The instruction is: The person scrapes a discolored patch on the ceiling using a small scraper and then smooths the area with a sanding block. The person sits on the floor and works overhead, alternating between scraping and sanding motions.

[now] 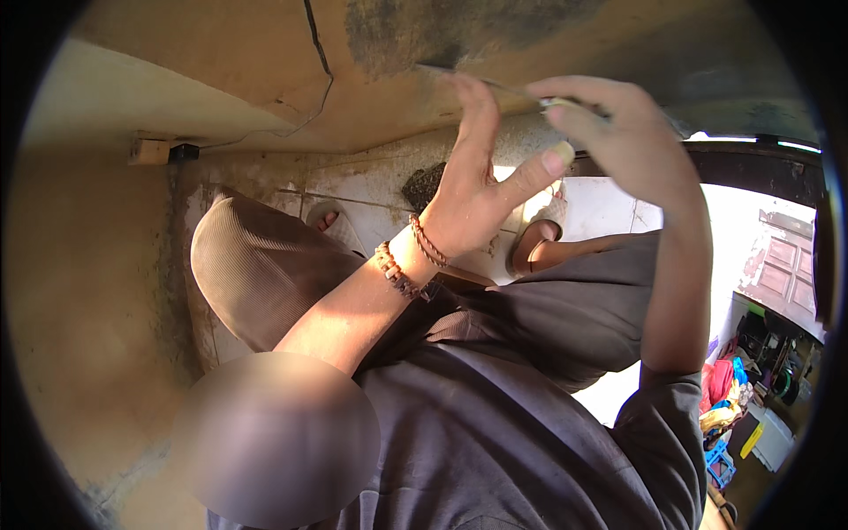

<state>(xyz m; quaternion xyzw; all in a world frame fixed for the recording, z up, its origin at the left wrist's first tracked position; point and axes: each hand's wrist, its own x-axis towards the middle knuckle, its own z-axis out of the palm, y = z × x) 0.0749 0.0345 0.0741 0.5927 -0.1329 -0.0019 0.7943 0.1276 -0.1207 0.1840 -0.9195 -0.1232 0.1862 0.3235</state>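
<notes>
My right hand (629,139) grips the handle of a thin-bladed hand tool (507,88), perhaps a scraper or knife. Its blade points left toward a dark, worn patch on the plaster wall (417,40). Motion blur hides the blade's exact shape. My left hand (474,199), with two braided bracelets (401,271) at the wrist, is raised with thumb and fingers apart. Its fingertips overlap the blade in view; whether they touch it or the wall I cannot tell.
A black cable (322,59) runs down the wall to a socket box (150,152) in the left corner. A dark, rough lump (424,185) lies on the tiled floor (596,205) between my sandalled feet. On the right are a panelled door (785,255) and heaped cloth (722,391).
</notes>
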